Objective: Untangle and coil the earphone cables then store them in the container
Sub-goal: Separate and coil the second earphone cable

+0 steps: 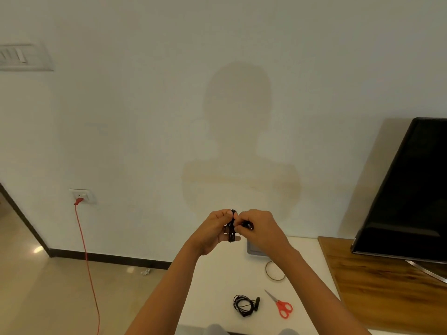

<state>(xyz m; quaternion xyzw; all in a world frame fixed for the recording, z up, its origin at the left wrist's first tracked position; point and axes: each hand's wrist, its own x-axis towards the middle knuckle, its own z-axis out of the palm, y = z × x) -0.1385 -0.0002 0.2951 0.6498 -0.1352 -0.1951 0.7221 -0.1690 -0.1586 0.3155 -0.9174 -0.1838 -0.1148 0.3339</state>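
Both hands (219, 228) pinch a thin, looped black cable (231, 226).

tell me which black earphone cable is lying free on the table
The coiled cable beside the red scissors, lying untouched on the white table. The other cable is raised, held by the left hand and right hand.

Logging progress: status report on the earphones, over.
Left hand, right hand both gripping black cable bundle, raised. Second coil on table beside scissors, outside grey container. Nothing obstructing.
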